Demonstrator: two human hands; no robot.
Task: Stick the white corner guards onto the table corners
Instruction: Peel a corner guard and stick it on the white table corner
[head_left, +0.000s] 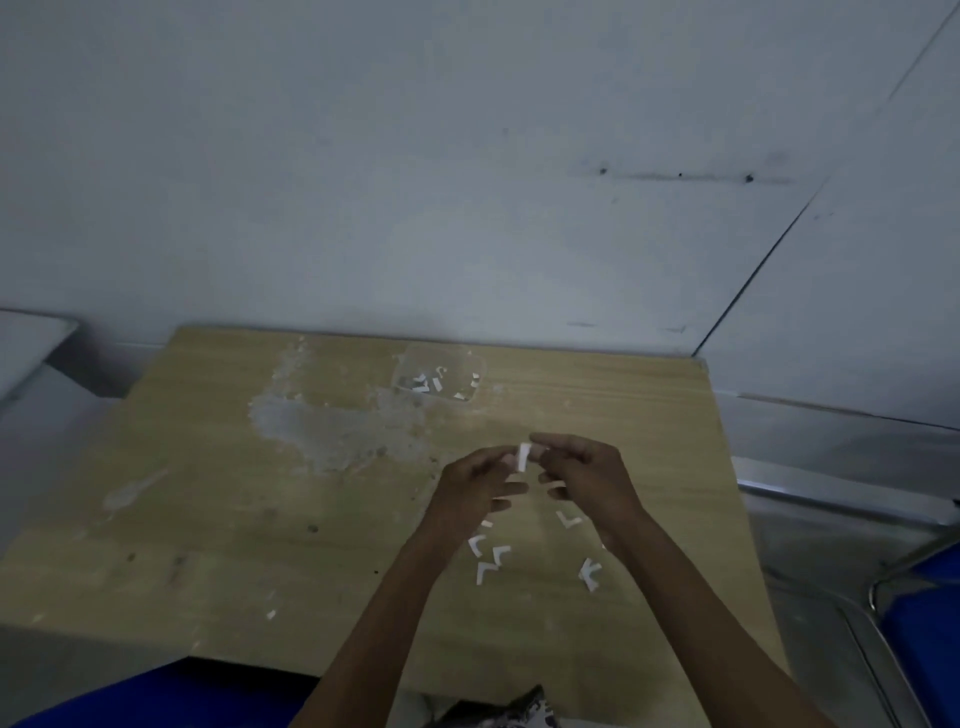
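Note:
Both my hands meet above the middle right of the wooden table (218, 519). A small white corner guard (523, 457) is pinched between the fingertips of my left hand (475, 493) and my right hand (582, 473). Several more white L-shaped corner guards lie on the table below my hands, one group (488, 558) under my left wrist, one piece (569, 519) by my right wrist and another (590, 571) further right. A clear plastic bag (439, 376) with several white pieces lies near the table's far edge.
The tabletop has a worn grey patch (332, 431) left of my hands and a small white scrap (270, 615) near the front edge. A grey wall stands right behind the table. A blue chair (924, 613) with a metal frame is at the right.

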